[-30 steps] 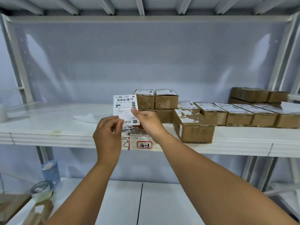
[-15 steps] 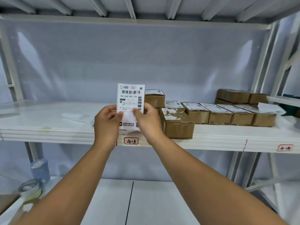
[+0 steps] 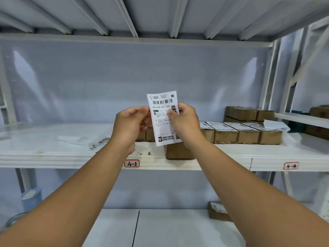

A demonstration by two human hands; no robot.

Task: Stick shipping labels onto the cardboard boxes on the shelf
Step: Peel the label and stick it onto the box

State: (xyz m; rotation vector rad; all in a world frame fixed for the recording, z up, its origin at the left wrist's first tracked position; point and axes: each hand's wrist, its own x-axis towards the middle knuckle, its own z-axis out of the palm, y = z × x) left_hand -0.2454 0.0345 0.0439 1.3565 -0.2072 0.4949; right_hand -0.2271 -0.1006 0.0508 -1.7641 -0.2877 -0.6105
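Label (image 3: 162,125) upright in air before shelf (image 3: 231,163), bottom edge just over front box (image 3: 179,151). Left hand (image 3: 131,125) pinches left edge, fingers curled. Right hand (image 3: 185,120) pinches right edge, thumb on print beside small barcode.

Against half second ago:
- label higher above tag 4-3 (image 3: 132,164)
- right thumb farther up label
- stacked box behind label now hidden by right hand
- row of labelled boxes (image 3: 247,133) unchanged on shelf at right
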